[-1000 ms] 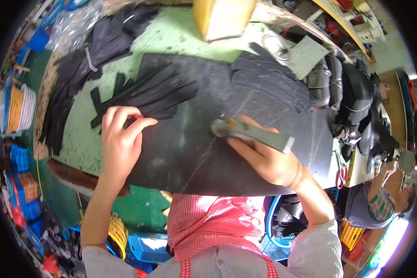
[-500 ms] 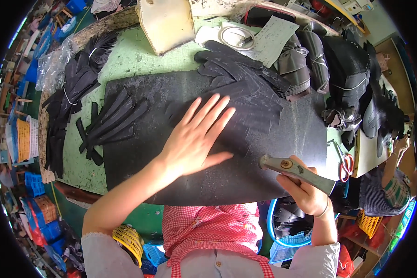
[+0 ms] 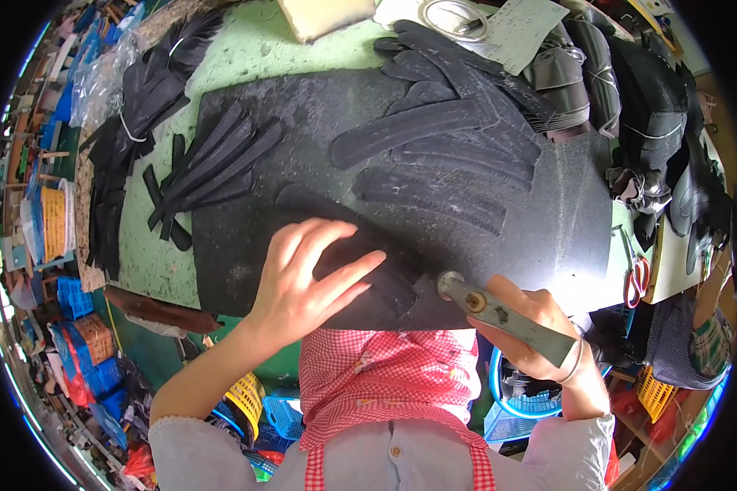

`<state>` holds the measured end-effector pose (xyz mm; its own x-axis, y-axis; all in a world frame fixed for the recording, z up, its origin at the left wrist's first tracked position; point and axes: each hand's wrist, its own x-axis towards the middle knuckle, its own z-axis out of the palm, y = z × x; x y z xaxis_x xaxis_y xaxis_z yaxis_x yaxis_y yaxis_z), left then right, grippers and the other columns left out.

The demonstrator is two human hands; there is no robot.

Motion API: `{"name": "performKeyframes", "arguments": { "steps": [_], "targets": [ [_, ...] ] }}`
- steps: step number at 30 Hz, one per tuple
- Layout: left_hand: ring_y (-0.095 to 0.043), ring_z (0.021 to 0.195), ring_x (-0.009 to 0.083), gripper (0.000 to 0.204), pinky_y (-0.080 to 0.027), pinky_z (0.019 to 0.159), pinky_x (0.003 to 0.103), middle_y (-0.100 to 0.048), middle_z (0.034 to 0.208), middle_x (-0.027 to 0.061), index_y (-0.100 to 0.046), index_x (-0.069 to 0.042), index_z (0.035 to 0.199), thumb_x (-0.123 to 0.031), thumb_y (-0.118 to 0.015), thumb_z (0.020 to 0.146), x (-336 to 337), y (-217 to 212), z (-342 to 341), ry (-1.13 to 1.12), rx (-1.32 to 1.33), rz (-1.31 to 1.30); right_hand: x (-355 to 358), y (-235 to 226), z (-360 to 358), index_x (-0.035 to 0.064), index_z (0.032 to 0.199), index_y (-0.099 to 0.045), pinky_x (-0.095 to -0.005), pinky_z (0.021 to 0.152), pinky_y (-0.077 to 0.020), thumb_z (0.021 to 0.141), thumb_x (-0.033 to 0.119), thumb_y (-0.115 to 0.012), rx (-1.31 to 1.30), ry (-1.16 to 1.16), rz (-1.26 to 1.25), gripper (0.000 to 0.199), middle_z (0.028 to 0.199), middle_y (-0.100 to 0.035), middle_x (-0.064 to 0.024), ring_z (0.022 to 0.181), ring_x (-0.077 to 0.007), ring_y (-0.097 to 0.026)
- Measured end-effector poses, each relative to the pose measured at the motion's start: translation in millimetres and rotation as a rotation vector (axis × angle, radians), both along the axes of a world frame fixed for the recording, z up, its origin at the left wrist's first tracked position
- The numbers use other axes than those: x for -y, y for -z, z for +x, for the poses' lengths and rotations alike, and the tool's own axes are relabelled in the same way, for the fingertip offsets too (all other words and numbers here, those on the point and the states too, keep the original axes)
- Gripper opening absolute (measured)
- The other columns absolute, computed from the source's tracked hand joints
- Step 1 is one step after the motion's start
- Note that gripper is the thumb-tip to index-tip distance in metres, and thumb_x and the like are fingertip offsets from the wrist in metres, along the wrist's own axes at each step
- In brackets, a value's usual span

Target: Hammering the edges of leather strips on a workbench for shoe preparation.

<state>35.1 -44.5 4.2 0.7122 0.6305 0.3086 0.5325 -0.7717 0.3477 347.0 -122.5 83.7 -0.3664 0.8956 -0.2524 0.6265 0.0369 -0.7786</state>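
My right hand (image 3: 542, 309) grips a hammer (image 3: 506, 321) with a worn grey metal head, held low over the near right part of a black mat (image 3: 254, 282). Close by on the left, my left hand (image 3: 291, 282) hovers with curved, separated fingers at some dark leather-like strips (image 3: 395, 292); whether its fingertips touch them I cannot tell. One curved strip (image 3: 315, 201) lies just beyond those fingers. Farther back, a loose pile of black strips (image 3: 458, 123) spreads over the mat, with a single strip (image 3: 434, 200) in front of it.
Fanned black strips (image 3: 221, 168) overlap the mat's left edge. Tied black bundles (image 3: 143, 102) lie far left, and grey and black bundles (image 3: 569, 82) at the right. Red-handled scissors (image 3: 635, 282) rest on the green table (image 3: 246, 49). A blue-rimmed basket (image 3: 498, 393) stands below.
My left hand has drawn back toward me from the strip pile, its fingers now bent. The hammer has shifted slightly left and nearer. The whole view has shifted, so the table appears higher.
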Motion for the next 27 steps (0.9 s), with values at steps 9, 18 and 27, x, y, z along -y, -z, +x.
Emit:
{"name": "performKeyframes", "arguments": {
  "steps": [9,18,27],
  "targets": [
    [-0.062,0.093,0.0230,0.038,-0.048,0.088,0.044,-0.065,0.100,0.0004,-0.079,-0.016,0.111,-0.018,-0.089,0.075,15,-12,-9,0.066,0.045,-0.095,0,-3,-19,0.0002,0.096,-0.062,-0.0417,0.051,-0.0514,0.091,0.008,-0.077,0.053,-0.073,0.109,0.018,0.082,-0.057,-0.0137,0.058,-0.0335,-0.067],
    [-0.057,0.089,0.0240,0.057,-0.045,0.085,0.041,-0.058,0.099,0.0040,-0.074,-0.015,0.133,-0.005,-0.078,0.077,13,-27,-2,0.076,0.058,-0.330,4,5,-62,0.0023,0.108,-0.057,-0.0433,0.055,-0.0569,0.101,0.015,-0.065,0.162,-0.197,0.077,0.016,0.069,-0.064,-0.0115,0.065,-0.0309,-0.072],
    [-0.059,0.092,0.0188,0.025,-0.046,0.081,0.038,-0.065,0.096,-0.0046,-0.082,-0.022,0.093,-0.018,-0.085,0.069,-13,3,6,0.254,0.217,-0.184,7,6,-49,0.0035,0.102,-0.057,-0.0436,0.053,-0.0549,0.100,0.013,-0.066,0.100,-0.181,0.044,0.014,0.069,-0.063,-0.0118,0.063,-0.0300,-0.071]
  ]
}}
